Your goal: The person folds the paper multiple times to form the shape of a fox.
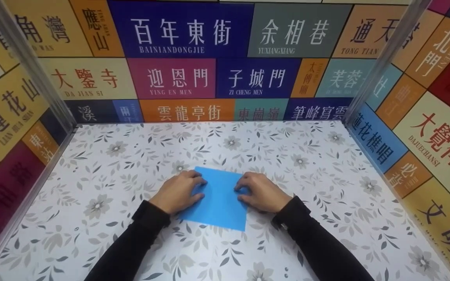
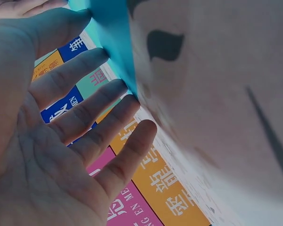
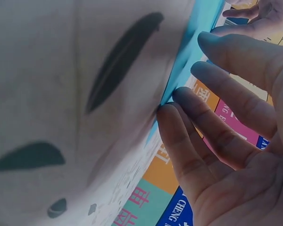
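A square sheet of bright blue paper (image 1: 221, 203) lies flat and slightly turned on the table, between the two hands. My left hand (image 1: 183, 189) rests its fingertips on the paper's left side. In the left wrist view its fingers (image 2: 80, 117) are spread and gently bent, and the thumb and some fingertips meet the blue sheet. Over the right edge, my right hand (image 1: 263, 191) touches the paper with its fingertips. The right wrist view shows its loosely bent fingers (image 3: 221, 132) along the blue surface, pinching nothing.
The table (image 1: 104, 242) wears a white covering with grey flowers and leaves. Colourful panels (image 1: 182, 31) with large characters stand behind it and on both sides. Clear edge strips (image 1: 385, 58) run up the corners. Black sleeves (image 1: 127, 238) cover both forearms.
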The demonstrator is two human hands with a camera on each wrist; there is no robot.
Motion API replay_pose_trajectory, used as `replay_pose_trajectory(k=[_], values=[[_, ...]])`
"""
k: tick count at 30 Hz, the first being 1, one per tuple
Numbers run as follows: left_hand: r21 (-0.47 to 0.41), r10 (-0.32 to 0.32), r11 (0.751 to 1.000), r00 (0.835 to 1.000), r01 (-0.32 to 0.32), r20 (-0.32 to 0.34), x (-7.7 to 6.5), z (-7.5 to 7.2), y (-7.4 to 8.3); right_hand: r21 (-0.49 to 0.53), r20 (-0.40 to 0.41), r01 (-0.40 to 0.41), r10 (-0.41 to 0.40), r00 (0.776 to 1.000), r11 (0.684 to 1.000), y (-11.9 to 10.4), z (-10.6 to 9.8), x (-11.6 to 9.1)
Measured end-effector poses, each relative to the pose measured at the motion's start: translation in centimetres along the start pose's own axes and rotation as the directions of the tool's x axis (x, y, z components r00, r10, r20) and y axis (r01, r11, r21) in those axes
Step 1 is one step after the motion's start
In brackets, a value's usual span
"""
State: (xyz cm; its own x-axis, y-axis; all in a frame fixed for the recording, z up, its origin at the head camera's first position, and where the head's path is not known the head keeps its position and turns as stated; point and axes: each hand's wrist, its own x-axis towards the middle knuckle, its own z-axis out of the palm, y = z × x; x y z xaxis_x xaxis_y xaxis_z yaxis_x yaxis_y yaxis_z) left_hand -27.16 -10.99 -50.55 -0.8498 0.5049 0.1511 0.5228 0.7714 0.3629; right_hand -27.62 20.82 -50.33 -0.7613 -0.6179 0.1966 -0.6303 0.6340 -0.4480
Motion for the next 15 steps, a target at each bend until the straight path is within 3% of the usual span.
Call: replay_pose_trajectory(k=[15], values=[[-0.038, -0.016, 0.999, 1.000, 0.016, -0.002, 0.11, 0.17, -0.20, 0.007, -0.008, -0.004, 0.004, 1.000, 1.000, -0.11, -0.09, -0.13]])
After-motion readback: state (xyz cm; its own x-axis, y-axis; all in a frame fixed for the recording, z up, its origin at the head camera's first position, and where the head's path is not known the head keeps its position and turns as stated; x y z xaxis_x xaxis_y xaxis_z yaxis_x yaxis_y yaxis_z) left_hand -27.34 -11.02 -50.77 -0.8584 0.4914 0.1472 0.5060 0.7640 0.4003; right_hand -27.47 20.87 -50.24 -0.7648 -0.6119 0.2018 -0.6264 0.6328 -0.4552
